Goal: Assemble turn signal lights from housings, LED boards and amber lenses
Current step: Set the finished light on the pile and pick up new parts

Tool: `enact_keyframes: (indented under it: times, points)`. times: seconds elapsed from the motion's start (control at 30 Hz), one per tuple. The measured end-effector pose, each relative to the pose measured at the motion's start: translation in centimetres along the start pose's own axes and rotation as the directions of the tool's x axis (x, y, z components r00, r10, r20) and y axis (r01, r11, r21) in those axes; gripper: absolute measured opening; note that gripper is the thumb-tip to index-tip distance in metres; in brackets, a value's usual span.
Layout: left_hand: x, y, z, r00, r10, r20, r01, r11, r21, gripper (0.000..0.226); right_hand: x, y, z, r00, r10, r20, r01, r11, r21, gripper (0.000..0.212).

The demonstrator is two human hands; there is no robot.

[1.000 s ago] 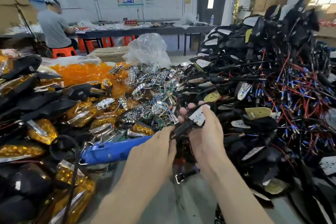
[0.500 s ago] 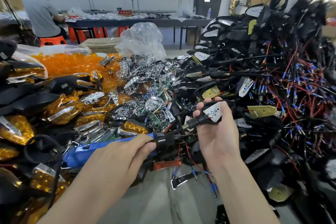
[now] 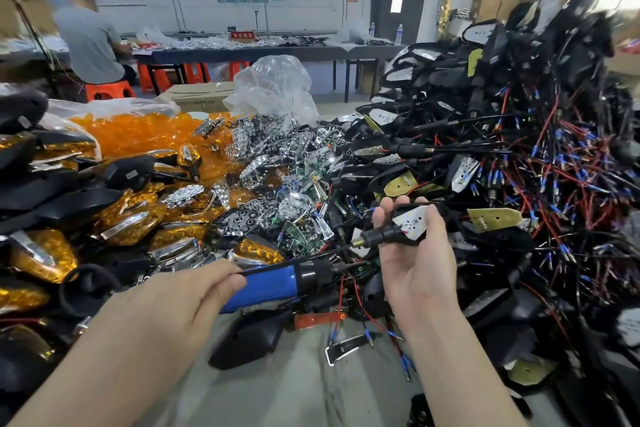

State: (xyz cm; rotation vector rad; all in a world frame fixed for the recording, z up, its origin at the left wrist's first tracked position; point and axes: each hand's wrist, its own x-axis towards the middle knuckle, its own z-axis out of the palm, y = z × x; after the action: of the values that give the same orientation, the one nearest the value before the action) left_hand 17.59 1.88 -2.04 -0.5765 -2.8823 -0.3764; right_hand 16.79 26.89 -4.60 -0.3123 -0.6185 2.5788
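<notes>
Two hands work over a narrow strip of bare grey table (image 3: 277,392), hemmed in by heaps on both sides. The right hand (image 3: 415,260) is curled around a black housing (image 3: 384,236) with a white LED board (image 3: 414,222) seated in it, held up at the near edge of the wired housing pile (image 3: 519,156). The left hand (image 3: 194,291) grips a blue-handled tool (image 3: 263,284), its tip near the housing's stem but apart. Amber lights (image 3: 52,253) crowd the left edge. A loose black shell (image 3: 252,336) lies between the forearms.
</notes>
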Motion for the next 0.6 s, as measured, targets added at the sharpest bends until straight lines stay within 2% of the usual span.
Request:
enact_keyframes:
  times: [0.07,0.17,0.2,0.3,0.47,0.6]
  points:
    - [0.3,0.3,0.5,0.995,0.065,-0.075,-0.059,0.995,0.076,0.032,-0.1,0.5,0.0,0.999,0.031,-0.008,-0.031,0.999,-0.005,0.024]
    - [0.6,3.2,2.0,0.973,0.111,-0.2,-0.119,0.992,-0.028,0.044,-0.5,1.2,0.1,0.999,0.015,-0.03,-0.015,1.0,0.006,0.02]
    - [0.9,4.5,2.4,0.975,0.104,-0.197,-0.122,0.989,-0.082,0.049,-0.6,1.4,0.2,1.0,0.005,-0.03,-0.005,1.0,0.007,0.019]
    - [1.6,7.9,4.8,0.948,0.169,-0.269,-0.2,0.975,-0.093,0.046,-1.0,1.9,0.4,1.0,0.008,0.014,-0.008,1.0,-0.021,0.018]
    - [1.8,9.6,6.3,0.952,0.107,-0.285,-0.154,0.977,-0.148,0.046,-1.3,2.1,0.3,0.995,0.046,0.085,-0.042,0.998,-0.053,0.014]
    - [1.9,9.3,7.3,0.932,0.118,-0.343,-0.169,0.978,-0.122,0.043,-1.3,2.3,0.3,0.995,0.052,0.087,-0.046,0.996,-0.07,0.014]
